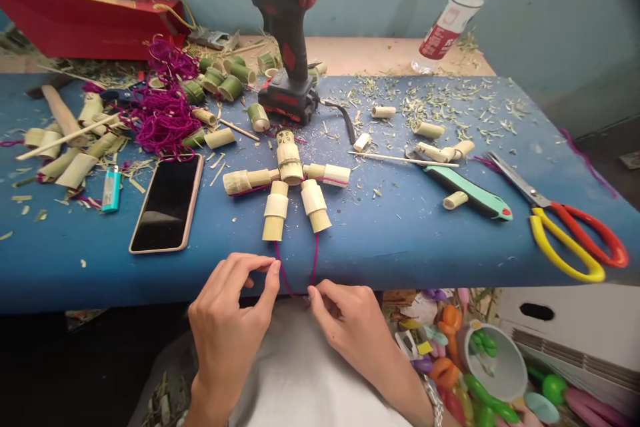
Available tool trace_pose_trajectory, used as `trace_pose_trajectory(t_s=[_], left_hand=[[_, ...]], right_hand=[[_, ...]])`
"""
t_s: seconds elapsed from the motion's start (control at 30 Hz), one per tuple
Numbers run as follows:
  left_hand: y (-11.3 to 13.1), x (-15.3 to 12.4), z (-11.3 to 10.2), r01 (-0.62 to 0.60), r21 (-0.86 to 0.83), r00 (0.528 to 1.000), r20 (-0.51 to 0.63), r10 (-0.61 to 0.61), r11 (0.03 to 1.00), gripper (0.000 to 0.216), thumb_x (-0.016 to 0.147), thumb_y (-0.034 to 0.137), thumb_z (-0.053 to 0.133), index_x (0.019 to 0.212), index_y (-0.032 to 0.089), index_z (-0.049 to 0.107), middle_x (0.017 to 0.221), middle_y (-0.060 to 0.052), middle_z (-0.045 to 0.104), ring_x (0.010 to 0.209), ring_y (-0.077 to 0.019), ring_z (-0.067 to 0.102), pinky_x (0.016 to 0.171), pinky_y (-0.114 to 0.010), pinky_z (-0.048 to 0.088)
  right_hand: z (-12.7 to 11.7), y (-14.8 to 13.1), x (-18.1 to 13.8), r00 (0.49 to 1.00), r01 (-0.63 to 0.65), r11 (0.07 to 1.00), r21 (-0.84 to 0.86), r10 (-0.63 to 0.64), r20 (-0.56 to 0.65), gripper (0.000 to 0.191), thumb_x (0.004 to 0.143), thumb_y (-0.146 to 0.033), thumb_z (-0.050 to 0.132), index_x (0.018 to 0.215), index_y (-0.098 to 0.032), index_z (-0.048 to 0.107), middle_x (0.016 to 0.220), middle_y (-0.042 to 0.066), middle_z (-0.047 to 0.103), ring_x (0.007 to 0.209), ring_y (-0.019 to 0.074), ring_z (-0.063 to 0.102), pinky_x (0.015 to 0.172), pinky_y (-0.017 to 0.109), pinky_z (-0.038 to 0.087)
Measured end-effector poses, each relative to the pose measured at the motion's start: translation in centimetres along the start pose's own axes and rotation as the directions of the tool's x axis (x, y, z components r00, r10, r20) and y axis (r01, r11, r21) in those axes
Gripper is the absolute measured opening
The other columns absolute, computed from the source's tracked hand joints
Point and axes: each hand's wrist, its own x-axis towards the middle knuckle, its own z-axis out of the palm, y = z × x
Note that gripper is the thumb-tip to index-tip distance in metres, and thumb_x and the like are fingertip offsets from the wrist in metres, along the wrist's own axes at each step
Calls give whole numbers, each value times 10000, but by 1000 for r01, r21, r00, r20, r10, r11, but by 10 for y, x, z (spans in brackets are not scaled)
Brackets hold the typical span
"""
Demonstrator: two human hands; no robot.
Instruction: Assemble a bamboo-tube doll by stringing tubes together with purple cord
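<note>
A small bamboo figure (289, 160) made of strung segments lies on the blue table in front of me, with two arms and two legs spread. A magenta cord (315, 259) comes out of its leg ends and hangs over the table edge. My left hand (235, 320) pinches thumb and forefinger together at the cord below the left leg. My right hand (353, 323) is also pinched, at the cord's lower part under the right leg. The exact contact at its fingertips is partly hidden.
A cordless drill (293, 47) stands behind the figure. Left are a phone (167, 203), a lighter (111, 189), tangled magenta cord (167, 107) and bamboo pieces (220, 80). Scissors (565, 217), a green-handled tool (467, 192) and a tilted bottle (455, 20) are to the right.
</note>
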Motion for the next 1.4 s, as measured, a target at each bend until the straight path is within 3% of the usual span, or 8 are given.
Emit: trace_pose_trajectory(t_s=[0.13, 0.27, 0.33, 0.57, 0.8, 1.0, 1.23, 1.4], left_hand=[[-5, 3, -2, 22, 3, 996, -88, -22, 1000, 52, 974, 246, 703, 974, 223, 656, 849, 12, 672, 705, -139, 551, 685, -278, 443], [-13, 20, 4, -6, 102, 995, -100, 16, 995, 291, 959, 369, 728, 1194, 212, 659, 1056, -36, 728, 752, -166, 580, 707, -301, 467], [-15, 31, 9, -40, 177, 996, -75, 54, 983, 403, 952, 432, 722, 1275, 204, 644, 1096, -46, 740, 787, -189, 604, 722, -316, 471], [-18, 55, 25, -120, 244, 990, -38, 133, 962, 395, 942, 378, 685, 1279, 176, 644, 1014, -58, 757, 857, -219, 669, 719, -320, 465], [-25, 63, 28, -233, 116, 972, 40, 230, 966, 404, 881, 276, 752, 1253, 162, 646, 1041, -86, 743, 843, -192, 656, 740, -302, 509], [-27, 67, 27, -250, 82, 965, 98, 242, 965, 454, 885, 353, 760, 1283, 171, 638, 1043, -99, 724, 881, -211, 678, 760, -325, 539], [-25, 69, 23, -271, 36, 954, 146, 263, 962, 546, 833, 369, 773, 1281, 88, 638, 1106, -136, 696, 899, -237, 653, 770, -350, 525], [-27, 69, 20, -278, 42, 942, 206, 264, 960, 480, 843, 247, 780, 1295, 150, 652, 1091, -90, 669, 842, -196, 596, 725, -319, 489]], right_hand=[[-17, 1, 4, 967, 165, 986, 38, -154, -203, 340, 1038, -166, 496, 704, -193, 551, 544, -54, 496, 440, 71, 402, 495, 249, 302], [-33, 5, 28, 861, 249, 965, -82, -260, -437, 86, 990, -126, 587, 972, -192, 639, 658, -40, 616, 496, 79, 505, 534, 218, 401], [-36, 6, 47, 828, 253, 954, -162, -301, -474, 112, 977, -137, 635, 1078, -185, 631, 735, -17, 643, 568, 94, 562, 571, 214, 446], [-33, 5, 96, 908, 156, 934, -323, -264, -324, 390, 1019, -436, 641, 1260, -134, 585, 966, 77, 696, 780, 170, 705, 603, 262, 512], [-34, 8, 103, 949, 184, 921, -344, -258, -183, 428, 1048, -388, 607, 1373, -113, 561, 1047, 88, 741, 837, 166, 737, 677, 269, 539], [-40, 11, 103, 969, 179, 935, -305, -221, -111, 545, 1057, -539, 573, 1415, -129, 546, 1108, 98, 752, 908, 158, 757, 716, 243, 580], [-45, 7, 102, 977, 178, 964, -197, -197, -81, 469, 981, -274, 639, 1413, -103, 578, 1307, 140, 696, 1122, 198, 722, 846, 277, 598], [-50, 8, 99, 980, 188, 971, -145, -196, -41, 484, 966, -222, 652, 1429, -105, 572, 1376, 129, 671, 1217, 195, 681, 969, 288, 571]])
